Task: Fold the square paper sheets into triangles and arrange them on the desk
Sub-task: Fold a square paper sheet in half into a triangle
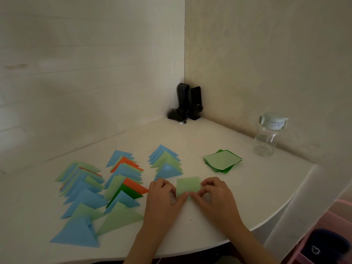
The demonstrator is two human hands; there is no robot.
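Head view, hands: left hand (165, 194) and right hand (214, 193) at lower centre of the frame, fingers curled, each pinching one side of the light green sheet (187, 185).
Head view, sheet: lying on the white desk (219, 214) between the two hands, near edge lifted under the fingertips (fold stage hard to tell).
Head view, unfolded stack: green square sheets (222, 160) right of centre, well apart from the hands.
Head view, folded triangles: blue, green and orange triangles (122, 180) in three overlapping rows, left and centre.
Head view, background: black speakers (187, 101) in the corner, upper centre; glass jar (268, 134) at right.
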